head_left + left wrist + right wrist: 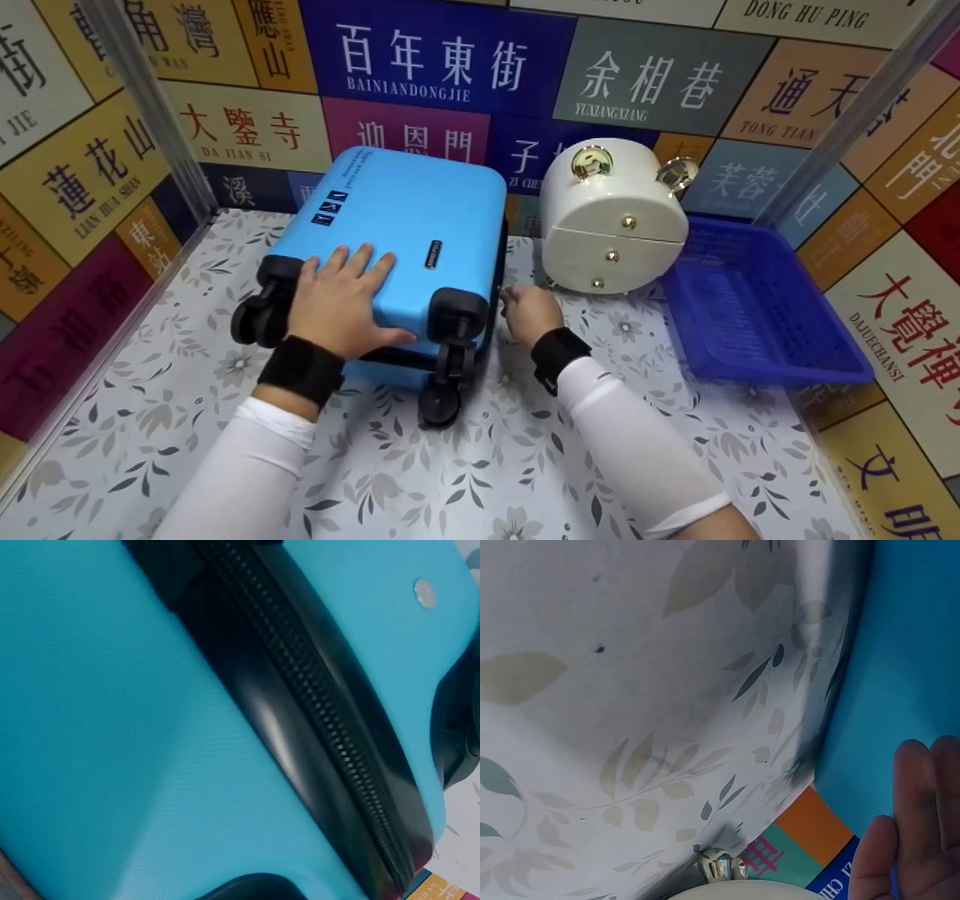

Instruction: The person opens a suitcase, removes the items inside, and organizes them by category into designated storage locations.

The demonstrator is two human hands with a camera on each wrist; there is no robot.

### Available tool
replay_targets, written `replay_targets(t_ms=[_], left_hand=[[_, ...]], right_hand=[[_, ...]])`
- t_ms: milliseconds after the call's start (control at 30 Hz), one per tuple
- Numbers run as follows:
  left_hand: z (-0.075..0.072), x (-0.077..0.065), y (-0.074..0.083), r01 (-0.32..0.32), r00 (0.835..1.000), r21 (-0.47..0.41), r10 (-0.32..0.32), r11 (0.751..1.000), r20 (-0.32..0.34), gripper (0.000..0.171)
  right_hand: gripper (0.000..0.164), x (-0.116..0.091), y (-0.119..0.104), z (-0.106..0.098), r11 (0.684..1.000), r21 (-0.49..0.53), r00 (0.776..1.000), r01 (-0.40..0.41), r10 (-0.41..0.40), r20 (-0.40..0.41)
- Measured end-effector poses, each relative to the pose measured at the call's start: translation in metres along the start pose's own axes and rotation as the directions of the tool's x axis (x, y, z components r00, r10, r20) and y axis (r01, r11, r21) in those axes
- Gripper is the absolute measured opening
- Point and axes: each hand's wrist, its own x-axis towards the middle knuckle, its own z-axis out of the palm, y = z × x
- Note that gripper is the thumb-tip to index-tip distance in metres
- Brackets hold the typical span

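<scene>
A light blue hard-shell suitcase (405, 217) lies flat on the floral-covered table, its black wheels (439, 401) towards me. My left hand (337, 307) rests on its upper shell near the wheel end, fingers spread and thumb out along the edge. At the suitcase's right side, my right hand (531, 313) has its fingers bent in at the black seam and pinches a small zipper pull (505, 291), mostly hidden by the fingertips. The left wrist view shows the black zipper (330, 716) running closed between the two shell halves. In the right wrist view, fingers (915, 817) lie beside the blue shell.
Behind my right hand stands a cream rounded drawer box (611, 225) with gold knobs and gold ears. A blue plastic basket (780, 360) sits at the far right. Panels with street names (442, 56) wall in the back and both sides.
</scene>
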Motion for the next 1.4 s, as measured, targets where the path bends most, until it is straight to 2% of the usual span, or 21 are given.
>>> replay_targets(t_ms=[133,300,500,700,833,900,1000,1167,1267,1400], left_hand=[[0.0,0.0,0.006,0.026,0.999,-0.005,-0.025,1.0,0.024,0.122],[0.001,0.0,0.015,0.057,0.998,-0.005,-0.057,0.998,0.024,0.123],[0.002,0.0,0.027,0.101,0.994,0.013,-0.101,0.995,0.028,0.123],[0.002,0.0,0.042,0.153,0.988,0.014,-0.153,0.988,0.033,0.123],[-0.001,0.0,0.044,0.154,0.987,-0.001,-0.154,0.988,0.052,0.122],[-0.005,0.0,0.041,0.139,0.988,-0.022,-0.137,0.99,0.071,0.121],[-0.013,-0.002,0.028,0.133,0.987,-0.059,-0.127,0.989,0.101,0.119],[-0.024,-0.008,-0.004,0.205,0.971,-0.104,-0.189,0.973,0.146,0.126],[-0.025,-0.01,-0.017,0.232,0.964,-0.131,-0.21,0.964,0.161,0.13],[-0.021,-0.013,-0.024,0.218,0.97,-0.118,-0.202,0.969,0.133,0.13]], right_hand=[[0.029,-0.001,0.001,-0.001,1.0,0.017,1.0,-0.022,0.022,0.014],[0.029,-0.002,0.002,-0.001,0.999,0.034,0.999,-0.036,0.035,0.02],[0.026,-0.003,0.005,-0.001,1.0,0.019,1.0,-0.015,0.015,-0.013],[0.028,-0.004,0.008,-0.004,1.0,-0.002,1.0,-0.004,0.004,-0.005],[0.029,-0.004,0.01,-0.005,0.999,-0.023,1.0,0.029,-0.029,0.001],[0.029,-0.004,0.012,-0.006,0.999,-0.021,0.999,0.04,-0.04,0.004],[0.028,-0.005,0.012,-0.007,0.999,-0.004,0.999,0.049,-0.049,0.002],[0.028,-0.005,0.012,-0.006,0.998,0.007,0.998,0.066,-0.065,-0.019],[0.028,-0.005,0.012,-0.005,0.998,0.003,0.997,0.067,-0.067,-0.03],[0.027,-0.006,0.011,-0.004,0.998,0.003,0.998,0.059,-0.059,-0.037]])
